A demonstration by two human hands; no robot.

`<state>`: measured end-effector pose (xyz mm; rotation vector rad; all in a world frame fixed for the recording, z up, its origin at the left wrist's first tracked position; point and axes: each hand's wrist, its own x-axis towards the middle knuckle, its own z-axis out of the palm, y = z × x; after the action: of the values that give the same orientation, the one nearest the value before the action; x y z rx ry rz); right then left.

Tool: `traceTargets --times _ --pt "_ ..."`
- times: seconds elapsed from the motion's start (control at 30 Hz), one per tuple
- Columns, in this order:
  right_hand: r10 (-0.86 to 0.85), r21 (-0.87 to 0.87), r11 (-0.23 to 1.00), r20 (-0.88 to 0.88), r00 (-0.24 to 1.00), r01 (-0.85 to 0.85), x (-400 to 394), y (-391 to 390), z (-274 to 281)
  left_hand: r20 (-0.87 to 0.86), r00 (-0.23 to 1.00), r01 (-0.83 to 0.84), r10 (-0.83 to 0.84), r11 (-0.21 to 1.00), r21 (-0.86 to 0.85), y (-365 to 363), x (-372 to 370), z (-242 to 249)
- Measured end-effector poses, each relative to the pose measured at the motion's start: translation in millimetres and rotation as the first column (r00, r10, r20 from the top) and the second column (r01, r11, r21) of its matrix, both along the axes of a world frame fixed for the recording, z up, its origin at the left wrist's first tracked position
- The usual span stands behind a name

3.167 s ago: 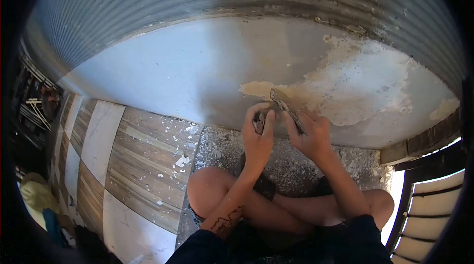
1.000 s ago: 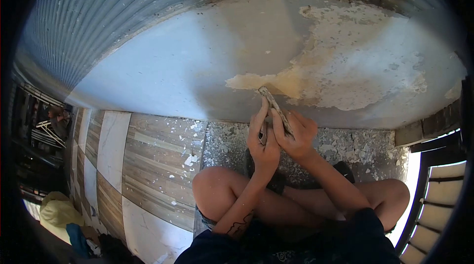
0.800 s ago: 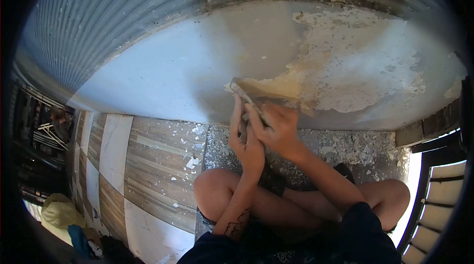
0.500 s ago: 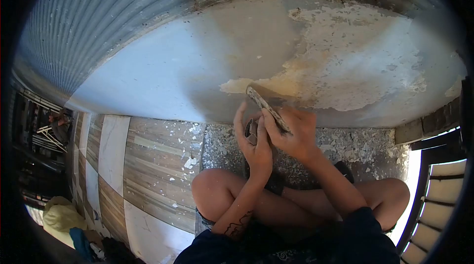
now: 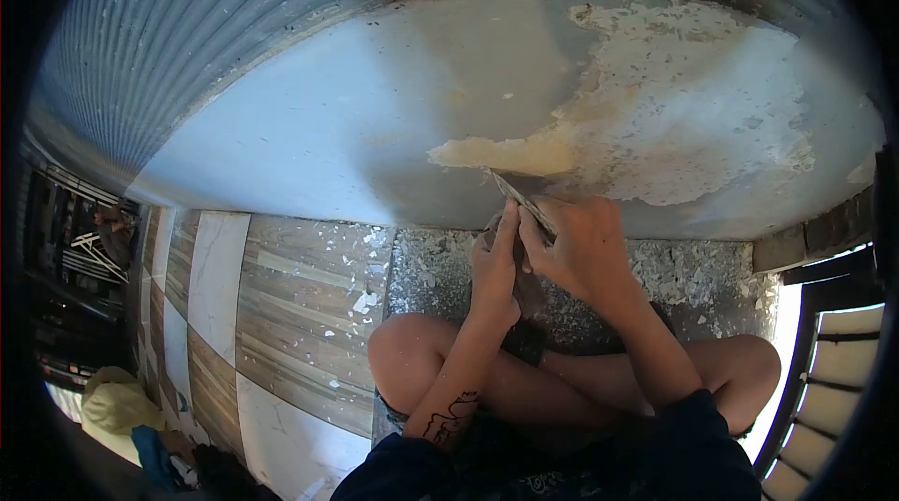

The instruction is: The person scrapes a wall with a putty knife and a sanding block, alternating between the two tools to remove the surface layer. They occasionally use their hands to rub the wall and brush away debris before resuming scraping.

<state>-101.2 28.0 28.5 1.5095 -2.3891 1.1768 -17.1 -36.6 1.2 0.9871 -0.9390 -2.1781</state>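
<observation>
My right hand (image 5: 581,243) grips a worn, paint-spattered scraper (image 5: 513,194), its blade tilted up and to the left. The blade's tip is right at the lower border of a bare, yellowish patch (image 5: 510,154) on the painted wall (image 5: 421,108). My left hand (image 5: 496,248) is closed just left of the right one, with a fingertip against the scraper's edge. Below its palm hangs a brown, limp sheet (image 5: 530,295), partly hidden by the fingers and wrist.
Paint flakes litter the rough concrete ledge (image 5: 431,262) under the wall and the tiled floor (image 5: 309,286) at left. Corrugated metal (image 5: 234,14) curves above the wall. My crossed legs (image 5: 412,351) are close below my hands. Cloths (image 5: 154,454) lie at lower left.
My left hand has closed up, its fingertip now meeting the scraper. The blade has turned more edge-on, with its tip slightly lower and to the right. The view has shifted a little.
</observation>
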Motion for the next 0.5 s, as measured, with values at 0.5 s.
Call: traceTargets --times 0.5 --pt "0.037 -0.236 0.971 0.032 0.999 -0.028 3.9 -16.5 -16.8 -0.139 0.988 0.093 -0.064 0.974 0.209 -13.4 4.3 -4.6"
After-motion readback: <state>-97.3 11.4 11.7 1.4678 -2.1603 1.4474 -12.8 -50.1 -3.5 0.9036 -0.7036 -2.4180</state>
